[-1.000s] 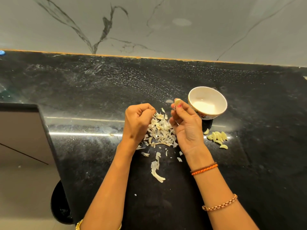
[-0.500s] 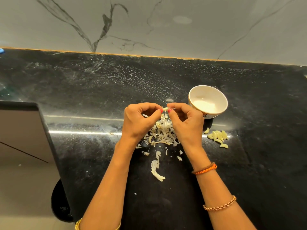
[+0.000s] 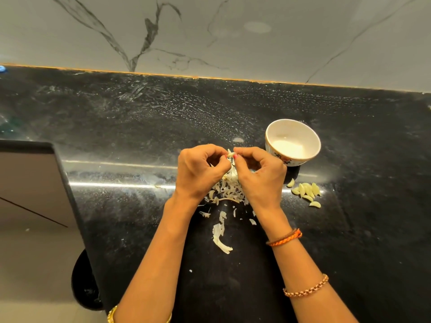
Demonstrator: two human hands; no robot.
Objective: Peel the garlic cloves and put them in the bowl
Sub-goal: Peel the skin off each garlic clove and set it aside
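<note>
Two hands meet above a pile of garlic skins (image 3: 227, 191) on the black counter (image 3: 140, 136). Left hand (image 3: 199, 172) and right hand (image 3: 260, 174) both pinch one garlic cloves piece, a single clove (image 3: 231, 155), between thumb and fingertips, other fingers curled in. The clove is held in the air, just left of the bowl (image 3: 292, 142), above the far end of the skin pile. A strip of skin hangs from it down toward the pile.

Bowl is white, flower print on its outer wall, upright, on the counter right of the hands; its inside looks pale, contents cannot be told. Peeled cloves (image 3: 306, 191) lie in a small cluster on the counter, nearer than the bowl, right of the right wrist, not in the bowl.

A longer skin scrap (image 3: 220, 237) lies apart from the pile, between the forearms. Right forearm wears an orange thread band (image 3: 284, 237) and a beaded bracelet (image 3: 305, 286); left wrist has a gold bangle (image 3: 112, 314) at frame bottom. Grey veined wall (image 3: 210, 31) behind the counter.
</note>
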